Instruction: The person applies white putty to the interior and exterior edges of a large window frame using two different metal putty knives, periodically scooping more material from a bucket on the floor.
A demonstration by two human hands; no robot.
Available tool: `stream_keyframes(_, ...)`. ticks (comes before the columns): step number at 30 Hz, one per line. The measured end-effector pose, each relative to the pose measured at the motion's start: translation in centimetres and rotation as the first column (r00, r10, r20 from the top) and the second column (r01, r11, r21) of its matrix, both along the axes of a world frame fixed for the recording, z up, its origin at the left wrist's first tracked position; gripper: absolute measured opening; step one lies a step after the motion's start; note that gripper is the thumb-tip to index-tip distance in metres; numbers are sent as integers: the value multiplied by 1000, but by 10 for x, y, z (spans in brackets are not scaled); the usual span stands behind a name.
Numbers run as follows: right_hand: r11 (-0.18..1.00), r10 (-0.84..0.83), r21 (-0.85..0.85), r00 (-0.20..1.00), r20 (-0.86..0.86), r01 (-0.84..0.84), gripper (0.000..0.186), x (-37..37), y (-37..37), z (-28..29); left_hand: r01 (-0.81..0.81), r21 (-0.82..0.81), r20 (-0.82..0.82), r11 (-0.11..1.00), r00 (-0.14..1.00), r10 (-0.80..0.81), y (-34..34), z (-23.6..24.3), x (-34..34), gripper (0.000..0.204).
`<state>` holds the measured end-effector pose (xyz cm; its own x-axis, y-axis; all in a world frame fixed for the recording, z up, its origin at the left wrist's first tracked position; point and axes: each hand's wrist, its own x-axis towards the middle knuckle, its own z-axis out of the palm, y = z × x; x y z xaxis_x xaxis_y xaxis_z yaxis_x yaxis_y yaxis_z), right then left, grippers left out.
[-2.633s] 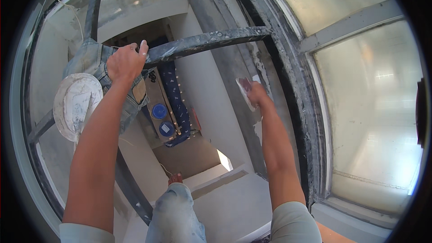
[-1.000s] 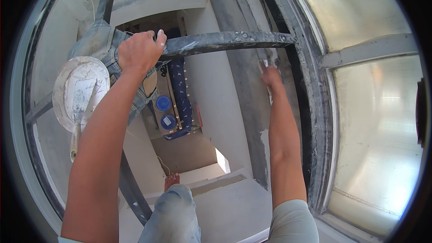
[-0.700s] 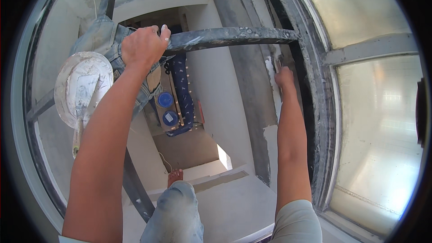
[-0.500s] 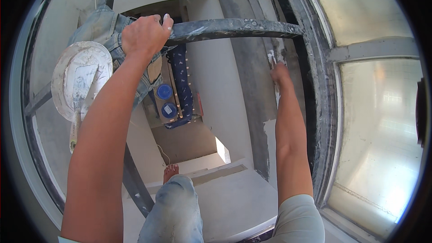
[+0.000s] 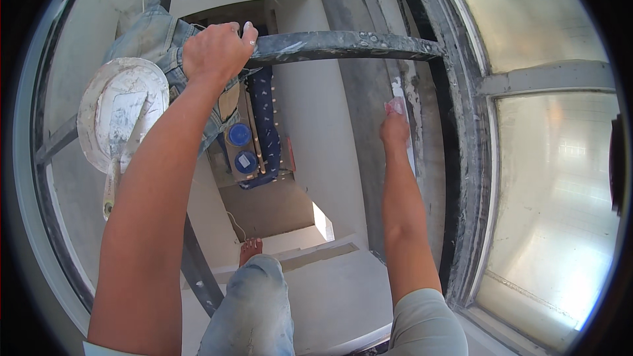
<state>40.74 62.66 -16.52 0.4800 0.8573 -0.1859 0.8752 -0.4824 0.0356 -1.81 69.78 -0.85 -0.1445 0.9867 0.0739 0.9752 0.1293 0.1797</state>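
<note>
My left hand (image 5: 216, 53) is closed around a dark metal crossbar (image 5: 343, 44), thumb over its top. Out to the right, my right hand (image 5: 395, 128) is closed on a small pinkish flat tool (image 5: 393, 105), held at the grey wall; its exact kind is unclear. Fresh white putty (image 5: 397, 87) marks the wall strip just beyond that tool. Left of my left forearm is a round white tub (image 5: 87, 115) smeared with putty. A putty knife (image 5: 111, 188) lies across it, blade inside and handle sticking out toward me.
Blue jeans (image 5: 145, 36) hang over the frame behind the tub. Far below are two blue-lidded tubs (image 5: 240, 134) and dark blue patterned cloth (image 5: 262, 105). The dark frame post (image 5: 455, 158) and frosted windows (image 5: 554, 211) border the right. My bare foot (image 5: 250, 249) shows below.
My right hand has moved left and toward me along the wall, and the pinkish tool now shows. A white putty strip is visible beside it. My left hand keeps its grip on the crossbar.
</note>
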Motion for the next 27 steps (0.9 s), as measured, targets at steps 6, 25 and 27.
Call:
stream_keyframes(6, 984, 168, -44, 978, -122, -175, 32, -1, -12, 33, -31, -57, 18, 998, 999, 32, -2, -4, -17, 53)
stream_keyframes(25, 914, 397, 233, 846, -355, -331, 32, 11, 46, 68, -12, 8, 16, 1000, 1000, 12, -2, -8, -15, 53)
stream_keyframes(27, 912, 409, 150, 866, -286, -382, 35, 11, 74, 68, 4, -81, 5, 997, 1000, -4, 1, -4, -11, 53)
